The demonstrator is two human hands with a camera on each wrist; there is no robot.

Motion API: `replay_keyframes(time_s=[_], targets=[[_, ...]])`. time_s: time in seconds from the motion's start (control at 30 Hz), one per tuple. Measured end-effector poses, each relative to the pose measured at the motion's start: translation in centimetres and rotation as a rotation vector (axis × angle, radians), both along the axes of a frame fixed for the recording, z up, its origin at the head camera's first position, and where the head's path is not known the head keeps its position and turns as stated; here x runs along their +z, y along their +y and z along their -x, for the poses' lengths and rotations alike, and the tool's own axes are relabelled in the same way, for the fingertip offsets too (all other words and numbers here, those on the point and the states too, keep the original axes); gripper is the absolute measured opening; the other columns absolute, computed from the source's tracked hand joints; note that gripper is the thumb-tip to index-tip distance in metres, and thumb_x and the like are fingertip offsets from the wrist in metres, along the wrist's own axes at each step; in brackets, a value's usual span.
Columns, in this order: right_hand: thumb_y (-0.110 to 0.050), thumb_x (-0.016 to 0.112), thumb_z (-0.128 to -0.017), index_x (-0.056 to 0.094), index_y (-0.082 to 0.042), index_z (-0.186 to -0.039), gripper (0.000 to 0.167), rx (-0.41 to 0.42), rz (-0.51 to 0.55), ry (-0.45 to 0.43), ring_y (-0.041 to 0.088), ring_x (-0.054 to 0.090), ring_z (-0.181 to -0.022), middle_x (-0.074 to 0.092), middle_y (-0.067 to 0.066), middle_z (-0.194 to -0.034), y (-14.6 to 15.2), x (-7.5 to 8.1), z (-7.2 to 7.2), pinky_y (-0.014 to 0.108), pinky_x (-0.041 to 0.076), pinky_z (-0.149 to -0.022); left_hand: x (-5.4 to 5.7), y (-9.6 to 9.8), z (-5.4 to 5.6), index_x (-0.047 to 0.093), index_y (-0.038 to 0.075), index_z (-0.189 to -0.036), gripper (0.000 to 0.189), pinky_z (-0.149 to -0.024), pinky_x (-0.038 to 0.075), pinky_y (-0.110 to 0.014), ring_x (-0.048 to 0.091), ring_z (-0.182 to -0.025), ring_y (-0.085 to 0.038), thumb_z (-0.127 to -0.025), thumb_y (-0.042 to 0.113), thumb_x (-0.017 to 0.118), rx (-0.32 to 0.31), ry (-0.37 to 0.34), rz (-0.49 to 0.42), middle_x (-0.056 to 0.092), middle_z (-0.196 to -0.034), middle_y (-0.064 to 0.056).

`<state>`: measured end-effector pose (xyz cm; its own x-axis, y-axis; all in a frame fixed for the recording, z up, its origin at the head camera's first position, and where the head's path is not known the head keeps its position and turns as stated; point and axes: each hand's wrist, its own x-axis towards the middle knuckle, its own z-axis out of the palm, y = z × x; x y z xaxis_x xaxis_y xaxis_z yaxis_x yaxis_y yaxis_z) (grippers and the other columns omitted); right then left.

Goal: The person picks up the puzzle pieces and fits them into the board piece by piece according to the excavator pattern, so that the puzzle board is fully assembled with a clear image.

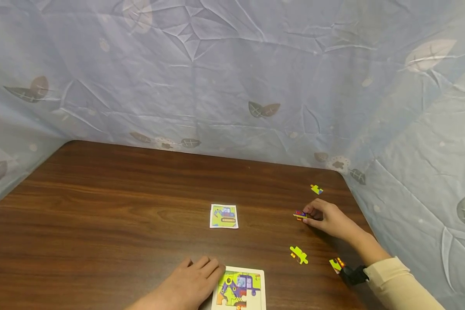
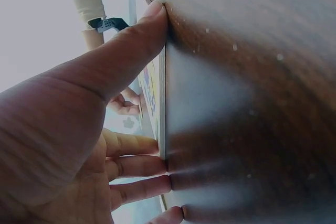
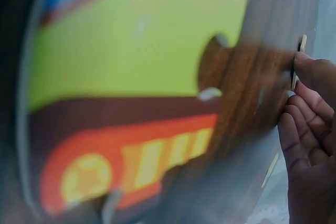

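Note:
My right hand (image 1: pixel 325 217) pinches a puzzle piece (image 1: pixel 299 215) between thumb and fingertips at the right side of the table. The piece is purple and red with a yellow-black striped band; in the right wrist view it shows edge-on as a thin piece (image 3: pixel 294 77). My left hand (image 1: pixel 193 280) rests at the left edge of a white-bordered puzzle board (image 1: pixel 262 284), which holds an excavator picture partly filled in. In the left wrist view, the thumb (image 2: pixel 142 32) lies along the board's edge while the extended fingers (image 2: pixel 139 166) touch its far end and the table.
A small square picture card (image 1: pixel 224 216) of the excavator lies beyond the board. Loose green puzzle pieces lie on the right: one farther back (image 1: pixel 316 189), one nearer (image 1: pixel 299 255), and one by the right wrist (image 1: pixel 336 265). Patterned cloth (image 1: pixel 224 86) hangs around the table (image 1: pixel 100 206).

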<state>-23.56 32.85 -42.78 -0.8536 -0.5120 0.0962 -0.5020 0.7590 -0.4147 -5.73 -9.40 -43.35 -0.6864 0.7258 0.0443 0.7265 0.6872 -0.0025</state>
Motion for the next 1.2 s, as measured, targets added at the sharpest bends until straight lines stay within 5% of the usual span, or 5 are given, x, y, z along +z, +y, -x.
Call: replay_keyframes(time_s=[0.4,0.77,1.2], targets=[[-0.022,0.080,-0.093,0.071,-0.009,-0.104,0.019,-0.072,-0.014,-0.058,0.007,0.064,-0.088,0.072,-0.001,-0.097,-0.3,2.6,-0.4,0.027,0.055,-0.077,0.0,-0.1,0.0,0.056,0.013,-0.144,0.102,-0.082,0.057,-0.039,0.057,-0.118,-0.015,-0.079,0.092,0.053,0.004,-0.035,0.012,0.062,-0.135,0.002],[-0.018,0.083,-0.090,0.073,-0.010,-0.102,0.017,-0.052,0.035,0.107,0.002,0.064,-0.084,0.073,-0.001,-0.092,-0.6,6.6,-0.8,0.026,0.057,-0.076,0.2,-0.2,-0.1,0.055,0.013,-0.144,0.104,-0.085,0.058,-0.042,0.057,-0.121,-0.016,-0.079,0.094,0.050,0.015,-0.037,0.007,0.061,-0.136,0.001],[-0.018,0.083,-0.090,0.072,-0.013,-0.101,0.017,-0.025,0.056,0.089,-0.001,0.062,-0.083,0.071,-0.005,-0.091,-1.3,7.3,-2.9,0.024,0.056,-0.074,0.1,0.2,-0.1,0.054,0.012,-0.147,0.105,-0.090,0.059,-0.048,0.057,-0.125,-0.018,-0.078,0.093,0.053,0.027,-0.068,0.035,0.060,-0.142,0.001]])
